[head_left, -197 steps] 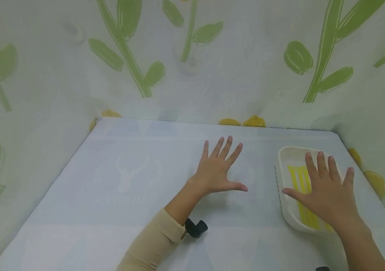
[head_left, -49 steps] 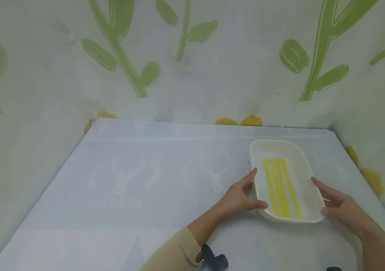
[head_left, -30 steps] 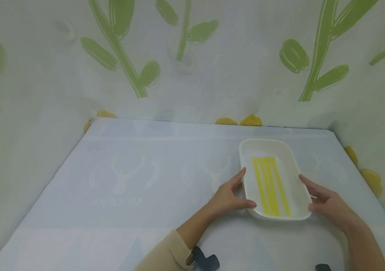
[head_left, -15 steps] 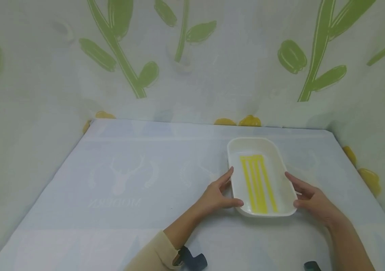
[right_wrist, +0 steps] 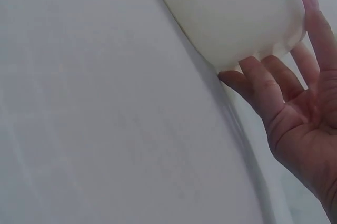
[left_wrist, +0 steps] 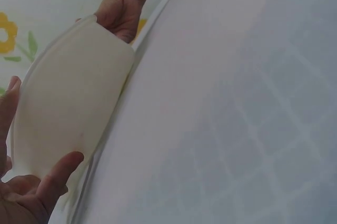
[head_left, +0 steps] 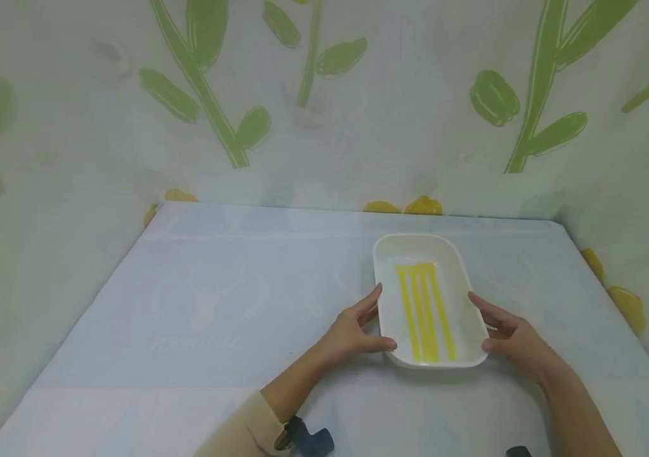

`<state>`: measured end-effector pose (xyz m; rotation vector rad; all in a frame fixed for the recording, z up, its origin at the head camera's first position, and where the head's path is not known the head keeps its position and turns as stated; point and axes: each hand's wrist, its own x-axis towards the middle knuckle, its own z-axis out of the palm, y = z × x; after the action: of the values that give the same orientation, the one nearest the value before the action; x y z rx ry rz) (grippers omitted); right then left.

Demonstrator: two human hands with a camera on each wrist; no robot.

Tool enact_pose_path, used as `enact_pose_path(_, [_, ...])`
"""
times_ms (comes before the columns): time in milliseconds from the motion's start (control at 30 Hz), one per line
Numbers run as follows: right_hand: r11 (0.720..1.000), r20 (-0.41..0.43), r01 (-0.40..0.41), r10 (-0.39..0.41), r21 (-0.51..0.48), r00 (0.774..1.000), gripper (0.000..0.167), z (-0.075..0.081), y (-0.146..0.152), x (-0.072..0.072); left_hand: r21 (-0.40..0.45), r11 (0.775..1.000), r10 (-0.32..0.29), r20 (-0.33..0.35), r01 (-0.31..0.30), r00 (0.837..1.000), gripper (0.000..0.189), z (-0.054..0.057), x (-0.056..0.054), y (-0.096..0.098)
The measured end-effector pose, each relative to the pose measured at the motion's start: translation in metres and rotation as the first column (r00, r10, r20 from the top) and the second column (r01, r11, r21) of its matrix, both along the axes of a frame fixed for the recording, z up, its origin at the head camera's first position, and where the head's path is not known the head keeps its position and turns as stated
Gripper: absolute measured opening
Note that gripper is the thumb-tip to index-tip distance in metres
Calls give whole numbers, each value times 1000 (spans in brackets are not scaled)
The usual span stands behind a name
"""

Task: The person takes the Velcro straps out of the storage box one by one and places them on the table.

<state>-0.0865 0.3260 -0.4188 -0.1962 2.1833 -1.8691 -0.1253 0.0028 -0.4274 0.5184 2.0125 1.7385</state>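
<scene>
A white rectangular tray (head_left: 458,317) with rounded corners stands right of the middle of the table in the head view. Several thin yellow strips (head_left: 428,317) lie lengthwise inside it. My left hand (head_left: 349,333) grips the tray's left side, thumb near the front corner. On the opposite side my right hand (head_left: 518,339) holds the wall with thumb and fingers. The right wrist view has the right hand (right_wrist: 295,108) with fingertips against the tray's outer wall (right_wrist: 242,18). In the left wrist view the tray's outer wall (left_wrist: 68,92) hides the strips.
The table (head_left: 244,362) has a pale blue and white cover with faint deer prints. Behind it and at both sides rise pale walls (head_left: 393,139) painted with green leaves. A black wrist camera mount (head_left: 313,439) sits at the left cuff.
Both hands, first spread open above the table with the right one over the tray, have come to hold its two sides. Between them the tray has moved leftward, slower most recently.
</scene>
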Motion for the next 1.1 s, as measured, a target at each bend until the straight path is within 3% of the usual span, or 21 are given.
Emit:
enact_pose_path(167, [995,-21,-59,57,-83,998,75,0,-7,-1,-5,1000,16,-8,-16,1000,100,0,2,-8])
enact_pose_path(467, [999,32,-40,41,-9,999,78,1,-21,-3,17,1000,25,-14,-25,1000,100,-4,7,-23])
enact_pose_path(767, [989,37,-109,113,-98,993,77,-3,-33,-6,16,1000,23,-28,-23,999,99,-3,12,-42])
enact_pose_path(1100, [988,72,-99,107,-117,992,77,-2,-47,-6,48,999,16,-35,-14,999,98,-5,11,-58])
